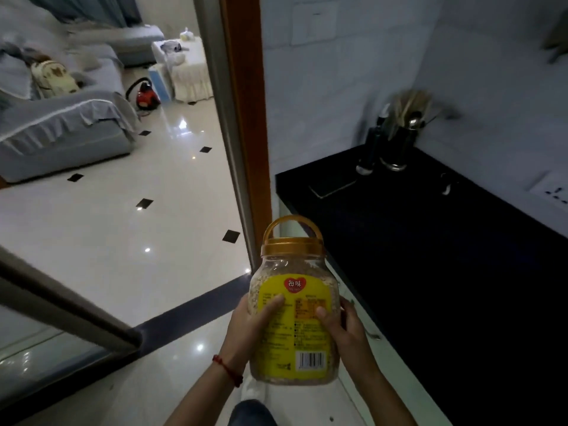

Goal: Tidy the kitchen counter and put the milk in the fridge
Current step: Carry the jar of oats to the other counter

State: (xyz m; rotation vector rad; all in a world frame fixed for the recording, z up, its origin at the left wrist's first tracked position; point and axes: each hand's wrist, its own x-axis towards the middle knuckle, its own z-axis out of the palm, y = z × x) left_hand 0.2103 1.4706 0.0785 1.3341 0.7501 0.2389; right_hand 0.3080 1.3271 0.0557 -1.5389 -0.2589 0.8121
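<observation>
Head view: a person stands at the kitchen doorway, looking down at a jar held out in front, the black table (430,241) to the right.
Jar: clear plastic grain jar (294,315) with a yellow label, amber screw lid and a carry handle standing up — upright, lid on, held in the air just left of the table's near edge, not resting on anything.
Left hand: left hand (255,321) wraps the jar's left side, thumb pressed on the label; a red string bracelet (228,368) sits at the wrist.
Right hand: right hand (345,324) clasps the jar's right side, thumb on the label, fingers curled behind.
Table: mostly bare; at its far end a dark utensil holder (402,139) with chopsticks and spoons, a dark bottle (370,149) beside it, and a flat dark object lying nearer the doorway — blurred, so I cannot name it.
Milk: not in view; no fridge in view either.
Step in hand: likely the tidying part — the jar is being carried or inspected, with no clear destination shown.
Next move: calls for choosing a spot, probably against the wall on the table, and keeping both hands firm while lowering it, since the smooth plastic may slip.
Remaining: the milk has yet to be found and put away.
</observation>
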